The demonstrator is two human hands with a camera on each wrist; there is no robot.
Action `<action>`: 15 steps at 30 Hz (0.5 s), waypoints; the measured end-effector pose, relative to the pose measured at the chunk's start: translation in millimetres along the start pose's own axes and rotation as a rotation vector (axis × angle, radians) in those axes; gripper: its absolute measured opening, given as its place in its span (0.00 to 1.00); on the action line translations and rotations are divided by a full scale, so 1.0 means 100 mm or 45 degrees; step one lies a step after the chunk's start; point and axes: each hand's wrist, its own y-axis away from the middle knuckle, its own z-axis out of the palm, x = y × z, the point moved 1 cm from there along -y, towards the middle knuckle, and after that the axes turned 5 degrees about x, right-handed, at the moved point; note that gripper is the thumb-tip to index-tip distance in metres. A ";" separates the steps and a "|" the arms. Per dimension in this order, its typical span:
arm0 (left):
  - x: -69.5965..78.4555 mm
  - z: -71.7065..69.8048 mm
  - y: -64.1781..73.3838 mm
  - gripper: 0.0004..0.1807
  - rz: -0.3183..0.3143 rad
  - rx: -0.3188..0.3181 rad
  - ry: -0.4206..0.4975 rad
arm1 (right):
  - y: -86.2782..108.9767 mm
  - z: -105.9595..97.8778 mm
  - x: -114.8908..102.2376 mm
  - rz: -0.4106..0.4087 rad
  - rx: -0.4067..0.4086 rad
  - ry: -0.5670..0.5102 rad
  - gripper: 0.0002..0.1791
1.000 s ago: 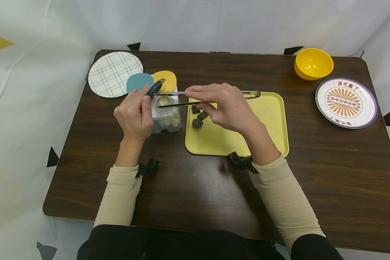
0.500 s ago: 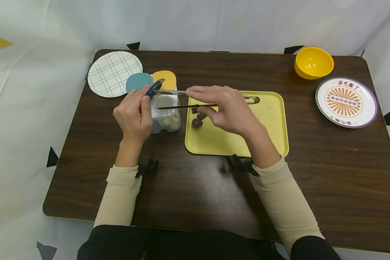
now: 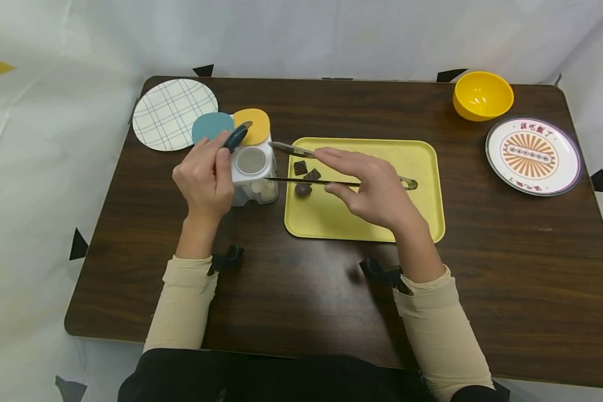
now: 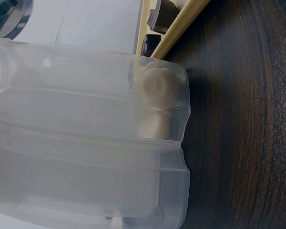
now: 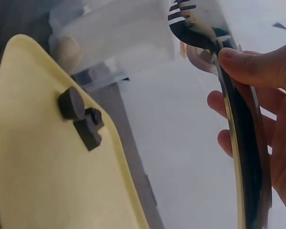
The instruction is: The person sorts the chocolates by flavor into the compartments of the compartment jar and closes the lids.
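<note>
Desk (image 3: 301,312): dark brown, wood-grain top, front strip nearest the person
Right hand (image 3: 374,188): pinching slim, shiny metal tongs (image 5: 250,171) between thumb and fingers, above a shallow yellow rectangular tray (image 3: 341,220)
Tongs: arms apart, tips pointing left, near the container; one tip fork-shaped in the right wrist view
Left hand (image 3: 204,178): thumb and bent fingers pinching a dark-teal lid (image 3: 237,137), tilted up, over a clear plastic, white-topped container (image 4: 71,114)
Tray contents: one rounded dark-brown piece (image 3: 303,190) and two angular dark-brown pieces (image 3: 300,167) at the left side
Container: just left of tray; round opening (image 3: 251,161) uncovered; pale lumps (image 4: 157,88) at the bottom
Other lids: flat yellow (image 3: 255,124) and flat teal (image 3: 210,127), both down
Plates: white, orange-patterned round one (image 3: 532,181) at right; white, blue-gridded round one (image 3: 168,114) beyond teal lid
Bowl: glossy yellow, round (image 3: 483,96), far right
</note>
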 end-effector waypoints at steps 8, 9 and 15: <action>-0.01 -0.01 0.01 0.26 -0.003 0.005 0.000 | 0.18 -0.07 0.14 0.109 0.048 -0.010 0.33; -0.01 -0.01 0.01 0.26 -0.002 0.006 0.001 | 0.20 -0.09 0.16 0.125 0.065 -0.011 0.33; -0.01 0.00 0.01 0.26 0.002 0.005 0.003 | 0.33 -0.20 0.34 0.306 0.181 0.023 0.33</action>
